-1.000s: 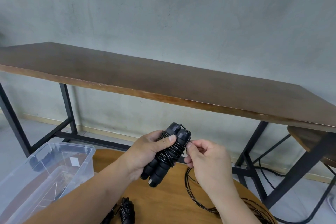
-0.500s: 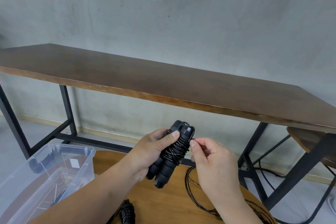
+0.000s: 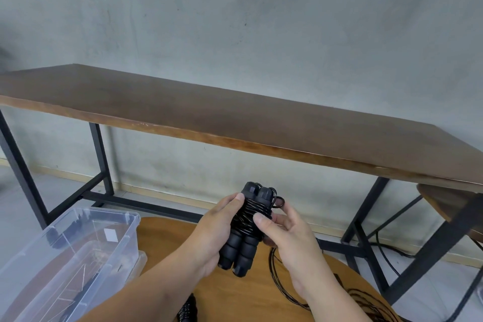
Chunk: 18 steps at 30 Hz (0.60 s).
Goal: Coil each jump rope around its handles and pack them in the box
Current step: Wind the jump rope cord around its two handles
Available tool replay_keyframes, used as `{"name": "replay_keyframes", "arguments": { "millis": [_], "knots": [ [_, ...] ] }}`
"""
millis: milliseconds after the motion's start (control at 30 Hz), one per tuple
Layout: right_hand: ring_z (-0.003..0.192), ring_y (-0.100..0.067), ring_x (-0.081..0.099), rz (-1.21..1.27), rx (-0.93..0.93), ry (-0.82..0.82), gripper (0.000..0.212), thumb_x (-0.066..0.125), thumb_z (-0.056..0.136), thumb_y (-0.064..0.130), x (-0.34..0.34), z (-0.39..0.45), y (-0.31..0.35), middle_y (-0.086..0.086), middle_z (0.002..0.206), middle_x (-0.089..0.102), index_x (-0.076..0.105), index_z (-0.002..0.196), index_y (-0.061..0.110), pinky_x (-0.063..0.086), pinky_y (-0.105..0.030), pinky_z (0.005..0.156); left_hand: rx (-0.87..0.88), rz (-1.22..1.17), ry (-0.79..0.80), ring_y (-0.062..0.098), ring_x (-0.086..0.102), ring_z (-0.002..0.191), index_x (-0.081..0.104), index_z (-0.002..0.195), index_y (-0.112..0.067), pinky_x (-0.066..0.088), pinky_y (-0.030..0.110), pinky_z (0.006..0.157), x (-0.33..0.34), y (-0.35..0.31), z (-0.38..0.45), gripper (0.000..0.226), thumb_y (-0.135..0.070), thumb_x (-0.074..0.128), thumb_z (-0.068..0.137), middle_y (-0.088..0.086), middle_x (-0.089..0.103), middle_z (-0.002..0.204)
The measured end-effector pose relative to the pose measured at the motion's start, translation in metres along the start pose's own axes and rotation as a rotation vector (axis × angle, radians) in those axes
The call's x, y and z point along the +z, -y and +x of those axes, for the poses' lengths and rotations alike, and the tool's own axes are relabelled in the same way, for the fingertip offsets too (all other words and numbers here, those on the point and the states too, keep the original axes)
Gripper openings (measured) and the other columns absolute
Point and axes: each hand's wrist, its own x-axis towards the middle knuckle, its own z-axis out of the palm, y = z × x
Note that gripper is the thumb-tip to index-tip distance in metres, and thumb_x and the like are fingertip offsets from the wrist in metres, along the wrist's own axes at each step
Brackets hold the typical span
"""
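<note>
Hands [image 3: 217,232] round coiled rope [image 3: 248,219]; box [image 3: 125,240] beside.

left hand [image 3: 209,238] + right hand [image 3: 285,238] grip coiled jump rope [image 3: 248,225]; clear box [image 3: 78,251] left

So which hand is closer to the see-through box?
Left. The left hand holds the coiled jump rope on the side toward the clear box; the right hand is on the rope's far side from it.

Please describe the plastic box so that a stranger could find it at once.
Start at the long dark table by the wall. Below its left end, beside the round wooden table, stands the clear plastic box, open-topped. It is the only see-through thing here.
</note>
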Motion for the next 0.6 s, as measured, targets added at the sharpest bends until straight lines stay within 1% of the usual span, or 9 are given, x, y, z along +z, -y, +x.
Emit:
{"name": "replay_keyframes", "arguments": {
  "millis": [100, 167, 233, 300, 367, 467, 500, 533, 600],
  "knots": [
    [0.095, -0.009, 0.068, -0.036, 0.025, 0.045, 0.033, 0.075, 0.085, 0.034, 0.002, -0.001, -0.007, 0.002, 0.105, 0.070, 0.063, 0.115, 0.035, 0.056, -0.030, 0.083, -0.005, 0.019, 0.000, 0.020, 0.071, 0.102, 0.067, 0.119, -0.033, 0.057, 0.040, 0.090, -0.002, 0.007, 0.001, 0.028, -0.041, 0.046, 0.103, 0.003, 0.074, 0.110],
    [0.095, -0.012, 0.068, -0.050, 0.041, 0.038, 0.028, 0.076, 0.084, 0.031, 0.003, 0.001, -0.013, 0.000, 0.106, 0.070, 0.065, 0.110, 0.033, 0.057, -0.032, 0.084, -0.023, 0.014, -0.004, 0.021, 0.071, 0.103, 0.067, 0.120, -0.034, 0.056, 0.042, 0.093, -0.004, 0.013, 0.003, 0.027, -0.039, 0.045, 0.103, 0.004, 0.074, 0.112],
    [0.094, -0.015, 0.069, -0.029, 0.058, 0.032, 0.025, 0.077, 0.084, 0.027, 0.004, 0.005, -0.018, -0.003, 0.104, 0.072, 0.068, 0.108, 0.029, 0.057, -0.030, 0.080, -0.048, 0.000, 0.012, 0.023, 0.070, 0.107, 0.067, 0.122, -0.031, 0.053, 0.046, 0.098, -0.006, 0.016, 0.006, 0.029, -0.037, 0.044, 0.104, 0.006, 0.073, 0.114],
    [0.096, -0.018, 0.069, 0.005, 0.082, 0.046, 0.024, 0.076, 0.084, 0.025, 0.005, 0.010, -0.024, -0.004, 0.104, 0.074, 0.070, 0.108, 0.024, 0.055, -0.029, 0.078, -0.078, 0.010, 0.043, 0.023, 0.069, 0.107, 0.067, 0.123, -0.027, 0.053, 0.045, 0.099, -0.011, 0.017, 0.010, 0.032, -0.035, 0.041, 0.105, 0.007, 0.073, 0.114],
    [0.095, -0.017, 0.068, 0.011, 0.111, 0.056, 0.022, 0.074, 0.086, 0.026, 0.007, 0.015, -0.030, -0.004, 0.104, 0.075, 0.071, 0.107, 0.020, 0.054, -0.033, 0.080, -0.116, 0.048, 0.047, 0.023, 0.069, 0.108, 0.065, 0.125, -0.025, 0.054, 0.041, 0.096, -0.017, 0.017, 0.016, 0.033, -0.033, 0.040, 0.106, 0.007, 0.072, 0.116],
    [0.091, -0.013, 0.068, -0.004, 0.149, 0.062, 0.020, 0.068, 0.092, 0.033, 0.021, 0.021, -0.046, 0.000, 0.102, 0.075, 0.072, 0.106, 0.019, 0.052, -0.028, 0.073, -0.158, 0.179, 0.026, 0.021, 0.064, 0.114, 0.062, 0.129, -0.026, 0.047, 0.044, 0.105, -0.038, 0.026, 0.024, 0.031, -0.031, 0.042, 0.105, 0.003, 0.070, 0.121],
    [0.090, -0.012, 0.067, -0.011, 0.165, 0.056, 0.020, 0.065, 0.094, 0.035, 0.027, 0.024, -0.052, 0.002, 0.100, 0.074, 0.072, 0.105, 0.019, 0.051, -0.027, 0.071, -0.162, 0.230, 0.011, 0.019, 0.063, 0.115, 0.063, 0.128, -0.026, 0.046, 0.044, 0.106, -0.046, 0.030, 0.026, 0.031, -0.030, 0.044, 0.105, 0.001, 0.069, 0.121],
    [0.090, -0.011, 0.067, -0.016, 0.184, 0.062, 0.020, 0.062, 0.096, 0.035, 0.034, 0.027, -0.059, 0.003, 0.101, 0.074, 0.071, 0.105, 0.020, 0.050, -0.026, 0.070, -0.172, 0.264, -0.005, 0.018, 0.062, 0.114, 0.063, 0.127, -0.026, 0.047, 0.041, 0.104, -0.056, 0.035, 0.026, 0.029, -0.029, 0.046, 0.104, 0.000, 0.070, 0.120],
    [0.091, -0.008, 0.065, -0.026, 0.215, 0.091, 0.019, 0.059, 0.098, 0.032, 0.047, 0.032, -0.072, 0.005, 0.104, 0.073, 0.070, 0.108, 0.020, 0.048, -0.023, 0.067, -0.203, 0.295, -0.035, 0.016, 0.065, 0.108, 0.064, 0.127, -0.023, 0.050, 0.031, 0.089, -0.073, 0.042, 0.026, 0.028, -0.026, 0.050, 0.103, -0.001, 0.071, 0.116]
  ]
}}
